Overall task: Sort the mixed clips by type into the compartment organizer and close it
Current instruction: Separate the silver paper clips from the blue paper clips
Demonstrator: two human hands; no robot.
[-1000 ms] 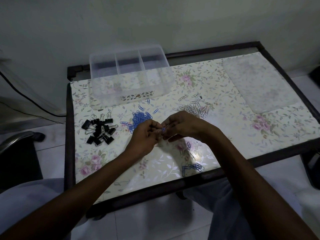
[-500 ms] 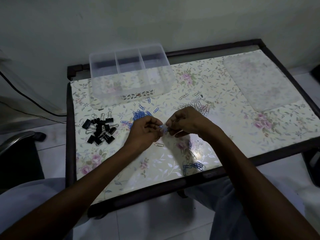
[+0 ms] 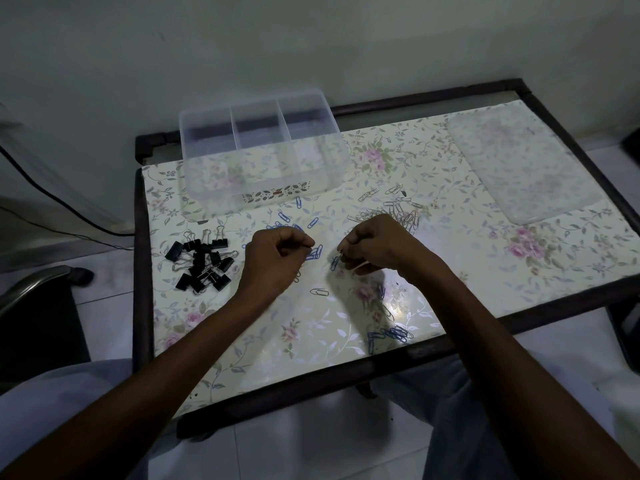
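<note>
Seen from above, a person sits at a small dark-framed table covered with a floral plastic sheet. Both hands hover over the middle of the table, slightly apart. The left hand is curled, its fingertips pinching a few blue wire paper clips. The right hand is curled too, pinching a silver paper clip with a blue one hanging from it.

At 11 o'clock stands the clear plastic three-compartment organizer, open, nothing visible inside. Its frosted flat lid lies apart at 2 o'clock. A pile of black binder clips sits at 9 o'clock. Loose blue clips lie just beyond the left hand, and a heap of silver paper clips just beyond the right. A small tangle of mixed clips lies at 5 o'clock near the table's front edge.
</note>
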